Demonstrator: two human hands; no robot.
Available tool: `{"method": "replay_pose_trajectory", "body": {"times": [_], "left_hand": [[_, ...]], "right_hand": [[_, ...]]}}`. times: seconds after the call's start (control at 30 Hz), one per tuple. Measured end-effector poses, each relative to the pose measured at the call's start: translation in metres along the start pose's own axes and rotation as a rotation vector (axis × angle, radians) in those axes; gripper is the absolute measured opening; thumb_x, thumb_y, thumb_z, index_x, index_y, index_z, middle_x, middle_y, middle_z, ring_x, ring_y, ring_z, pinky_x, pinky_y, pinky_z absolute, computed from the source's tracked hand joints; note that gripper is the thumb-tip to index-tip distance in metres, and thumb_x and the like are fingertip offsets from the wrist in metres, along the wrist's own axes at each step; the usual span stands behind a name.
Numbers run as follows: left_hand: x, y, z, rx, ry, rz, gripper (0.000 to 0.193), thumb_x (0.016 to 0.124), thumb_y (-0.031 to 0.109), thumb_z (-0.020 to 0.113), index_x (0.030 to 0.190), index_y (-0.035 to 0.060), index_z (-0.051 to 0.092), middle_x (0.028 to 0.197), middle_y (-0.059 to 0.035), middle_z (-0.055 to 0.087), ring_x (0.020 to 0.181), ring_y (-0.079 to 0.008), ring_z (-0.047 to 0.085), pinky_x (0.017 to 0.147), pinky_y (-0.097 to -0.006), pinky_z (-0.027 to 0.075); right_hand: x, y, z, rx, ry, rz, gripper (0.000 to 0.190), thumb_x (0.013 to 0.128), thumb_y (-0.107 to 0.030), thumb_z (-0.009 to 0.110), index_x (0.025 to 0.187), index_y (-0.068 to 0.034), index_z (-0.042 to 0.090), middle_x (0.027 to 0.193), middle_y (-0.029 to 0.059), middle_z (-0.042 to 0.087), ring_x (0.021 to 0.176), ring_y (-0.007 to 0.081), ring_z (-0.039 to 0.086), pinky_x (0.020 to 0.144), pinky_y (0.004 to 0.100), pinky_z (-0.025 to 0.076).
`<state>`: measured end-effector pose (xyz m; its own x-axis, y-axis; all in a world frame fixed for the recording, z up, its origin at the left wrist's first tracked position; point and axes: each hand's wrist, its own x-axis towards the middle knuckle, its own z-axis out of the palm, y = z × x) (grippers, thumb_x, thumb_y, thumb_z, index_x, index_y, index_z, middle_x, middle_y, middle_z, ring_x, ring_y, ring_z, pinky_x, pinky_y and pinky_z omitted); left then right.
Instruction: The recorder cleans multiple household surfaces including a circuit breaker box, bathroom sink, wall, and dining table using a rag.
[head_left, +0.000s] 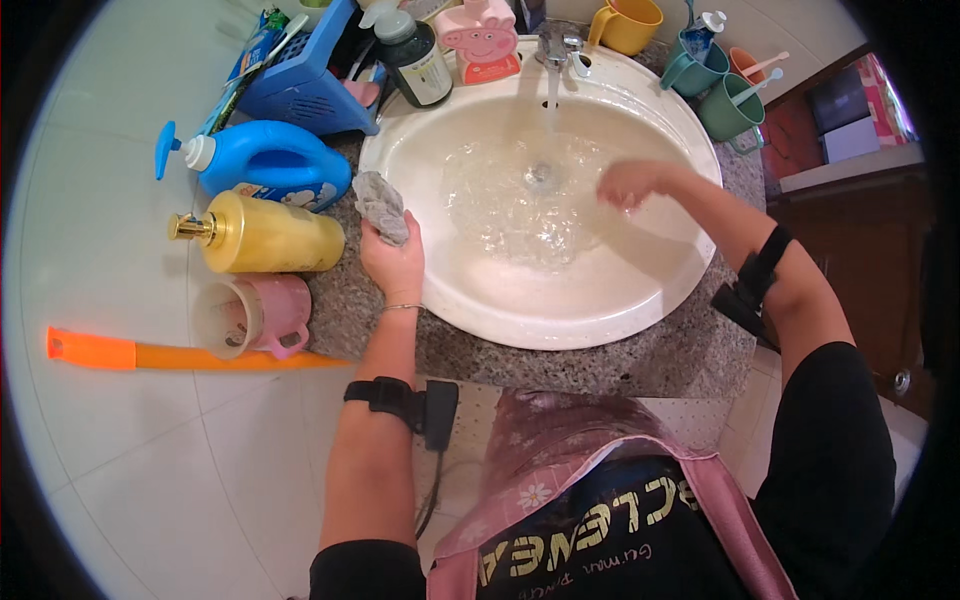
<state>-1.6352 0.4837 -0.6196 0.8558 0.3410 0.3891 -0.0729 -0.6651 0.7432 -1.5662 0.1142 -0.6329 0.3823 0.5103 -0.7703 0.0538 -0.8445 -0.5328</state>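
Observation:
My left hand grips a crumpled grey cloth at the left rim of a white oval washbasin. My right hand hovers over the right part of the bowl with its fingers bent; the picture does not settle whether anything is in it. Water runs from a chrome faucet at the back of the basin. Rippling water covers the bottom around the metal drain.
Left of the basin stand a blue jug-shaped pump bottle, a yellow pump bottle and a pink cup. A dark pump bottle and a pink pig-shaped bottle line the back. Green cups with toothbrushes stand at right.

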Motion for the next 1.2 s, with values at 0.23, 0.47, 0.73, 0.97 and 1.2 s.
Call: {"method": "replay_pose_trajectory", "body": {"times": [0.23, 0.47, 0.73, 0.97, 1.2], "left_hand": [[0.001, -0.014, -0.006, 0.096, 0.012, -0.028, 0.035, 0.07, 0.022, 0.067, 0.095, 0.0009, 0.055, 0.085, -0.018, 0.061, 0.079, -0.0353, 0.06, 0.069, -0.0398, 0.047], [0.003, -0.011, -0.008, 0.088, -0.006, -0.017, 0.036, 0.07, 0.023, 0.066, 0.094, 0.0001, 0.055, 0.084, -0.0194, 0.061, 0.078, -0.037, 0.059, 0.068, -0.0415, 0.046], [0.0, -0.006, -0.006, 0.142, -0.02, -0.048, 0.035, 0.07, 0.022, 0.066, 0.095, -0.0002, 0.055, 0.086, -0.0195, 0.061, 0.081, -0.0365, 0.058, 0.07, -0.0408, 0.045], [0.002, -0.009, -0.002, 0.082, 0.03, -0.001, 0.034, 0.068, 0.023, 0.066, 0.089, -0.0014, 0.054, 0.078, -0.0202, 0.059, 0.073, -0.039, 0.056, 0.066, -0.0435, 0.045], [0.003, -0.006, -0.003, 0.114, 0.036, -0.008, 0.03, 0.068, 0.022, 0.067, 0.086, 0.001, 0.054, 0.078, -0.0193, 0.059, 0.073, -0.0382, 0.057, 0.065, -0.0434, 0.045]], "right_hand": [[-0.036, -0.02, -0.037, 0.559, 0.489, 0.299, 0.02, 0.08, -0.022, 0.051, 0.086, -0.004, 0.06, 0.075, 0.0087, 0.058, 0.068, 0.0157, 0.059, 0.057, 0.0319, 0.05], [0.014, 0.007, 0.061, -0.242, 0.311, -0.127, 0.029, 0.084, -0.025, 0.05, 0.1, -0.004, 0.061, 0.108, 0.0134, 0.056, 0.103, 0.0207, 0.05, 0.083, 0.0341, 0.044], [0.036, -0.076, -0.04, 1.111, 0.861, -0.124, 0.026, 0.086, -0.017, 0.05, 0.109, -0.007, 0.053, 0.097, 0.0051, 0.055, 0.087, 0.013, 0.053, 0.075, 0.0291, 0.047], [0.019, -0.064, -0.079, 1.169, 1.083, -0.232, 0.017, 0.085, -0.009, 0.047, 0.076, -0.001, 0.06, 0.076, 0.0039, 0.057, 0.062, 0.0114, 0.053, 0.062, 0.0236, 0.047], [0.032, -0.059, -0.046, 1.003, 1.02, -0.286, 0.015, 0.082, -0.012, 0.046, 0.081, -0.002, 0.058, 0.075, 0.0057, 0.058, 0.068, 0.0116, 0.054, 0.063, 0.0224, 0.046]]}}
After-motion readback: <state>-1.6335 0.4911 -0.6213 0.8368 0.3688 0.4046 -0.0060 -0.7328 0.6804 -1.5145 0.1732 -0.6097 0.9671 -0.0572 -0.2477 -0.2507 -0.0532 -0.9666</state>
